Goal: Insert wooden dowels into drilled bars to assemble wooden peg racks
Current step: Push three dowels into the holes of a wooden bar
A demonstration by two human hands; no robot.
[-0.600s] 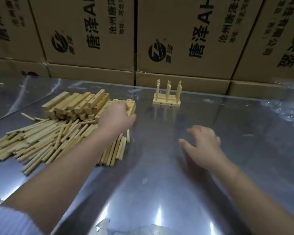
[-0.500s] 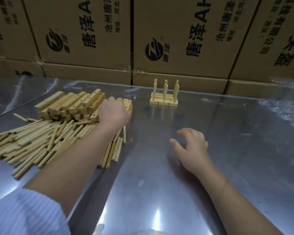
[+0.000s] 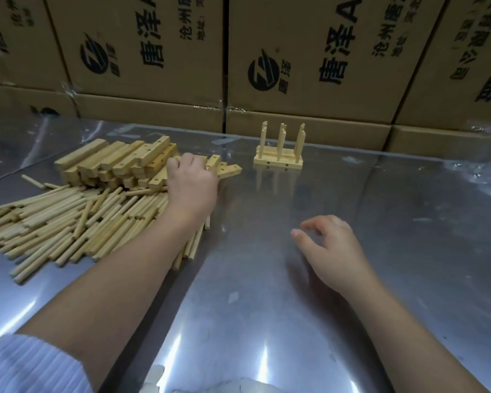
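Observation:
A stack of drilled wooden bars (image 3: 116, 163) lies at the left back of the shiny metal table (image 3: 267, 279). In front of it spreads a heap of loose wooden dowels (image 3: 60, 222). My left hand (image 3: 192, 185) rests on the right end of the bar stack, fingers curled over drilled bars (image 3: 227, 170); whether it grips one is hidden. My right hand (image 3: 328, 245) hovers just above the bare table, fingers apart, holding nothing. An assembled peg rack (image 3: 279, 150) with upright dowels stands at the back centre.
Large printed cardboard boxes (image 3: 295, 58) form a wall along the table's far edge. Clear plastic film (image 3: 482, 171) wrinkles at the right back. A bare stretch of table lies between my hands and the rack.
My left hand has stayed on the right end of the bar stack, and bars there now jut out further right. My right hand keeps hovering, open.

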